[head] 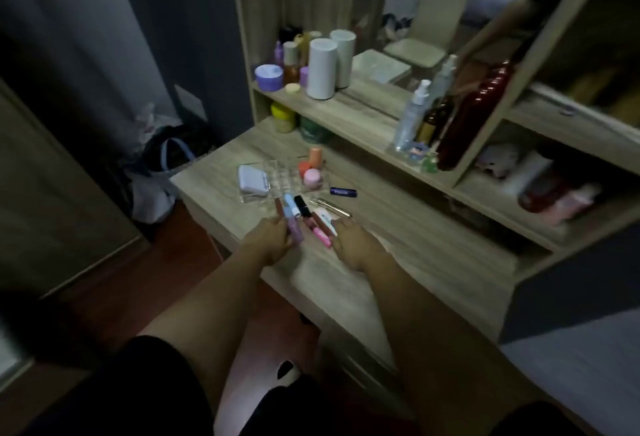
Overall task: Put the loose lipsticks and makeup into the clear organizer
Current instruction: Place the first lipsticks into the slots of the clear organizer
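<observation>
The clear organizer [277, 179] sits on the wooden vanity table [398, 262]. It holds a white compact [252, 182], a pink jar [313, 177] and orange items [314, 157]. In front of it lie loose lipsticks: a black-capped tube [302, 206], a pink tube [320, 235] and a white tube [325, 221]. My left hand [273, 240] is closed around a lilac lip gloss [295, 230] and touches a blue-capped tube [289, 205]. My right hand [353, 245] rests at the near end of the pink tube; whether its fingers grip it is unclear.
A dark blue tube [343, 192] and thin metallic pencils [332, 207] lie right of the organizer. The shelf above holds white cylinders [322, 68], jars, a spray bottle [414, 117] and a red bottle [474, 113]. A mirror stands behind. Bags [166, 158] sit on the floor at the left.
</observation>
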A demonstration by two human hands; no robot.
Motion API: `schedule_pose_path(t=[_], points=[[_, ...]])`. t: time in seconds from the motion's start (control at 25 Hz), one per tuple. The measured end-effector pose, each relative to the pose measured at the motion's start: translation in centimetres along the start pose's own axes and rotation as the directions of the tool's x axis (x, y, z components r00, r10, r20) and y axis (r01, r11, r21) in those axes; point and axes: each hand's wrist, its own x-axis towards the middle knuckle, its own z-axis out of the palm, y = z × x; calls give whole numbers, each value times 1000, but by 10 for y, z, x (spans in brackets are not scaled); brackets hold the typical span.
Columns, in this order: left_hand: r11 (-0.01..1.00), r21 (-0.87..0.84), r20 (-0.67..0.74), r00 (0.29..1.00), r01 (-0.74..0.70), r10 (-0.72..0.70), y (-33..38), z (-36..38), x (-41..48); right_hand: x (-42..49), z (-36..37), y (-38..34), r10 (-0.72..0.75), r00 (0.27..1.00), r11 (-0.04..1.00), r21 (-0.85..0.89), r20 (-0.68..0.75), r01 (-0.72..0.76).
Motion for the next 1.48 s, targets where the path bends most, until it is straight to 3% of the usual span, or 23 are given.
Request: schedule_pose_path(t=[0.12,0.32,0.52,0.84,0.96,1.08,1.2,1.32,1.48], points=[[997,-71,23,999,30,-29,-28,1,25,37,10,-1,-5,1000,994,106,1,5],[967,-229,-75,989,111,-131,-38,1,50,83,14,4,85,995,995,49,56,-88],[809,-503,-43,926,304,-375,-36,14,73,103,22,12,143,981,987,49,134,-151],[689,-602,36,876,403,-480,-25,17,86,112,25,14,149,978,989,-25,148,-146],[672,-616,33,866,411,-500,-25,19,84,112,29,18,207,969,973,74,131,-218],[576,-697,78,844,427,-531,-26,18,81,115,24,25,225,970,924,295,91,-242],[483,-762,81,804,430,-588,-29,16,78,128,10,27,235,972,756,623,30,-202],[553,-719,32,814,422,-580,-34,17,77,151,-6,22,215,977,591,796,2,-132],[624,-663,-38,813,415,-581,-30,21,88,172,-12,14,109,993,645,763,-38,-42]])
